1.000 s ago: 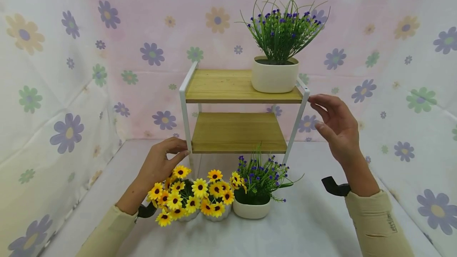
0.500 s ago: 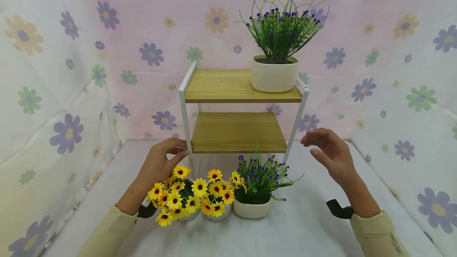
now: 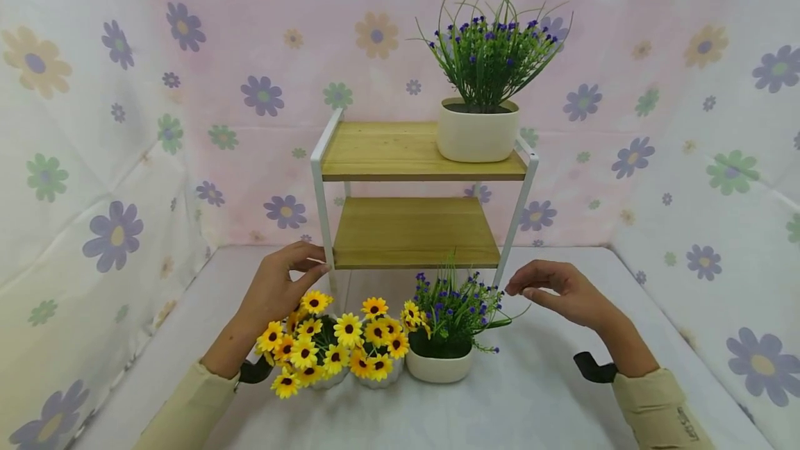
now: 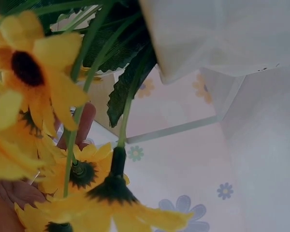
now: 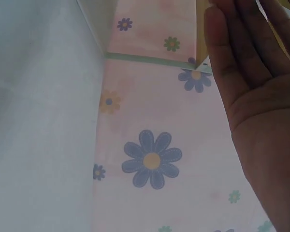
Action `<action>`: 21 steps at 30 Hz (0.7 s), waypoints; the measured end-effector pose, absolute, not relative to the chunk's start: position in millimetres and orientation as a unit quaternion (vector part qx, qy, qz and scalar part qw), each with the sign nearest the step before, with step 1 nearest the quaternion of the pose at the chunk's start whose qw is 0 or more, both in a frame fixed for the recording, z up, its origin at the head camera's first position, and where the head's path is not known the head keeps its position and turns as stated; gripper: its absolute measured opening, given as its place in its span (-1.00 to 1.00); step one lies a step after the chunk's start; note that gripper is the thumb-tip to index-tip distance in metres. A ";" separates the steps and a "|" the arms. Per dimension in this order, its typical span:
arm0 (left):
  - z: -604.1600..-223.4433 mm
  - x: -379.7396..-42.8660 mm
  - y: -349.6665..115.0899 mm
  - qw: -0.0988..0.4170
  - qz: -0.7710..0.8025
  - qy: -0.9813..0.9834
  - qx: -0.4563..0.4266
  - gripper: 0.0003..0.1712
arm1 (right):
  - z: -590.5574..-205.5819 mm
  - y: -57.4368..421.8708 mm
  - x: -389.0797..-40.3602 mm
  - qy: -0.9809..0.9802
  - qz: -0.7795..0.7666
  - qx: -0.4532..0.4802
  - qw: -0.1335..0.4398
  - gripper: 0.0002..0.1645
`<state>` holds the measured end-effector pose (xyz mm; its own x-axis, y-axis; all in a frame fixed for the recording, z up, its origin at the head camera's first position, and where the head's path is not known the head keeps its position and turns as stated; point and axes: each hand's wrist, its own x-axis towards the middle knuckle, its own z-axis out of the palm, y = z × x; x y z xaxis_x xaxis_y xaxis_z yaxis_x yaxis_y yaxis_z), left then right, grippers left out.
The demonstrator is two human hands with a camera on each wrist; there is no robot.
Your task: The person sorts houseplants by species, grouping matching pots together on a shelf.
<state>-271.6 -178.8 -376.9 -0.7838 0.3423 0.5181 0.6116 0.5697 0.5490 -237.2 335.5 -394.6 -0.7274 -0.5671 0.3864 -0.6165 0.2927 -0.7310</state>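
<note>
A two-tier shelf (image 3: 415, 231) with wooden boards and a white frame stands on the table. My left hand (image 3: 278, 287) grips its left front post, thumb in front and fingers behind. Yellow flowers partly cover that hand in the left wrist view. My right hand (image 3: 562, 290) is beside the lower right post, fingertips close to it; contact cannot be told. In the right wrist view its fingers (image 5: 241, 43) look extended. A white pot of purple flowers (image 3: 478, 134) sits on the top board's right side. The lower board (image 3: 415, 231) shows bare wood.
Two pots of yellow flowers (image 3: 306, 349) (image 3: 378, 346) and a second white pot of purple flowers (image 3: 439, 367) stand in a row before the shelf. Flower-printed cloth (image 3: 250, 158) hangs behind and at both sides. White cloth covers the table (image 3: 531, 401).
My right hand has come down along the shelf's right side, from near the top board to the lower post. My left hand has kept its place on the left post.
</note>
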 end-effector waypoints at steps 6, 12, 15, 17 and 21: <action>-377.5 -272.3 -180.2 0.183 -0.374 -0.866 -0.277 -0.82 | -406.8 326.3 -238.2 -0.838 0.400 0.348 -0.130 -0.54; -377.9 -273.5 -179.3 0.183 -0.375 -0.866 -0.277 -0.82 | -417.9 308.6 -232.7 -0.865 0.345 0.289 -0.219 0.06; -377.6 -273.1 -179.1 0.184 -0.374 -0.866 -0.276 -0.82 | -423.5 298.4 -229.4 -0.870 0.339 0.270 -0.234 0.21; -377.6 -272.8 -178.9 0.183 -0.373 -0.866 -0.277 -0.82 | -426.9 290.1 -226.3 -0.874 0.336 0.257 -0.238 0.28; -377.7 -271.8 -178.6 0.181 -0.373 -0.868 -0.272 -0.82 | -431.8 269.6 -219.5 -0.888 0.316 0.251 -0.222 0.36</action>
<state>-271.8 -178.6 -377.7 -0.7861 0.3380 0.5174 0.6080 0.5733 0.5492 -219.5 269.6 -431.8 -0.7752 -0.5861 -0.2357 -0.3053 0.6743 -0.6724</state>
